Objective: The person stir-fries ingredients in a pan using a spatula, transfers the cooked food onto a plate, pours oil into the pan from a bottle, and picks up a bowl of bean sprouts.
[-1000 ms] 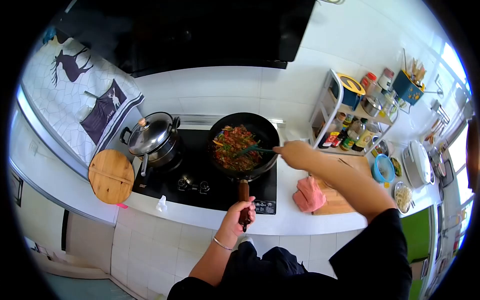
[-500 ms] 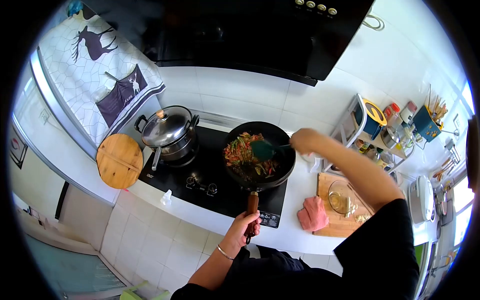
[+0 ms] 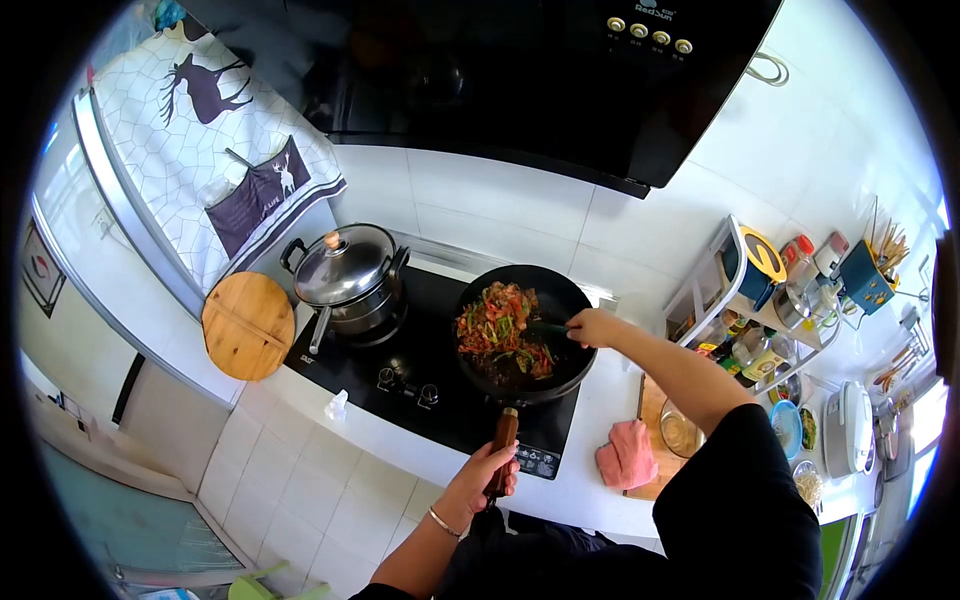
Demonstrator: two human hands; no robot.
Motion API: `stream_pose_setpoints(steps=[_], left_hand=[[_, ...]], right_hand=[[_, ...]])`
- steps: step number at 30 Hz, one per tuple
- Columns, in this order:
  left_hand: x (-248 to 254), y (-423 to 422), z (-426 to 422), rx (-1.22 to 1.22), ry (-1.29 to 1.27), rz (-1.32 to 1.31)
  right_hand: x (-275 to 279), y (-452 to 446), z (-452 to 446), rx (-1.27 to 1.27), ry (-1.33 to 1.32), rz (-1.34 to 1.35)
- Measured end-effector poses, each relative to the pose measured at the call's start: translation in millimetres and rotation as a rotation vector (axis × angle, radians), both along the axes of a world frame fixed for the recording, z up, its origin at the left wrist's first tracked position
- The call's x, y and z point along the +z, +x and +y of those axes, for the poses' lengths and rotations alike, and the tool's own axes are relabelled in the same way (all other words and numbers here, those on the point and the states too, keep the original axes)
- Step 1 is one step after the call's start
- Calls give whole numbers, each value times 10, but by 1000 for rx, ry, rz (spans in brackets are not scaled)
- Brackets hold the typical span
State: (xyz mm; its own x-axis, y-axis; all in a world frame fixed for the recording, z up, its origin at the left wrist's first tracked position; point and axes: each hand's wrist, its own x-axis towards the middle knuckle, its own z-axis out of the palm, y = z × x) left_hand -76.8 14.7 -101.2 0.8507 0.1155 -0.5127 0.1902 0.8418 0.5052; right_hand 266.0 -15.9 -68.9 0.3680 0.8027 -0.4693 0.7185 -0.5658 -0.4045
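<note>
- Frying pan [image 3: 548, 287], head view: we find it on the black cooktop [image 3: 450, 330], on the right-hand burner, with its handle [image 3: 505, 430] directed toward our body.
- Range hood [image 3: 520, 90]: we read "RedSun" in light letters near the top edge, above a row of four round buttons [image 3: 650, 36].
- Printed cloth [image 3: 215, 150]: we read "LIFE" on its dark pocket [image 3: 258, 205], beside a white deer figure.
- Cooktop markings: we see a small logo at the left front corner and a symbol label [image 3: 540, 462] at the right front; both are too small for us to read.
- Bottles [image 3: 765, 358] on the rack: we note coloured labels, with text too small to read.
- Left hand [image 3: 480, 480]: our fingers are wrapped around the handle; the pan body lies beyond them, toward the wall.
- Right hand [image 3: 595, 328]: our fingers grasp the dark green spatula [image 3: 548, 328] just at the pan's right rim. The blade is among the chopped food [image 3: 500, 335], to the left of these fingers.
- Lidded pot [image 3: 350, 275]: we locate it on the left burner, apart from both hands.
- Pink cloth [image 3: 627, 455]: we locate it right of the cooktop, at the edge of the cutting board [image 3: 651, 402].
</note>
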Motion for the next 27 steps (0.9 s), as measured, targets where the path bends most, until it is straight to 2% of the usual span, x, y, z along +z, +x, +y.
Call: stream_pose_setpoints(steps=[2, 3, 5, 6, 9, 11, 12, 13, 15, 16, 17, 19, 23, 24, 26, 27], left_hand=[[-13, 14, 5, 7, 1, -2], [-13, 21, 5, 6, 2, 1], [-11, 1, 5, 12, -3, -20], [-4, -2, 0, 15, -7, -16], [-6, 2, -13, 24, 9, -23], [-17, 2, -10, 26, 4, -28], [-21, -2, -10, 30, 5, -29], [-25, 0, -9, 30, 1, -30], [-24, 2, -7, 30, -5, -34], [-21, 2, -8, 30, -5, -34], [-18, 1, -6, 30, -4, -34], [-2, 8, 12, 28, -2, -37], [-47, 8, -4, 23, 2, -39], [-29, 10, 0, 16, 3, -38], [-5, 6, 4, 10, 10, -30], [-6, 12, 8, 3, 11, -21]], right_hand=[[254, -76, -68, 186, 231, -282], [375, -120, -82, 185, 232, -279], [636, -244, -82, 399, 120, -533], [856, -333, -98, 395, 27, -566], [1034, -47, -129, 506, -100, -583], [1157, 76, 48, 374, -677, -435], [1119, 157, 89, 157, -732, -175], [1047, 148, 120, 158, -730, -178], [838, 61, 141, 48, -703, 330], [625, 59, 213, 101, -707, 385], [675, 38, 219, 100, -706, 386], [836, 86, 250, -161, -417, 573], [1026, 474, 243, -165, -716, 197], [916, 567, 273, -166, -710, 195], [749, 573, 335, -28, -589, -230], [772, 480, 354, 299, -485, -581]])
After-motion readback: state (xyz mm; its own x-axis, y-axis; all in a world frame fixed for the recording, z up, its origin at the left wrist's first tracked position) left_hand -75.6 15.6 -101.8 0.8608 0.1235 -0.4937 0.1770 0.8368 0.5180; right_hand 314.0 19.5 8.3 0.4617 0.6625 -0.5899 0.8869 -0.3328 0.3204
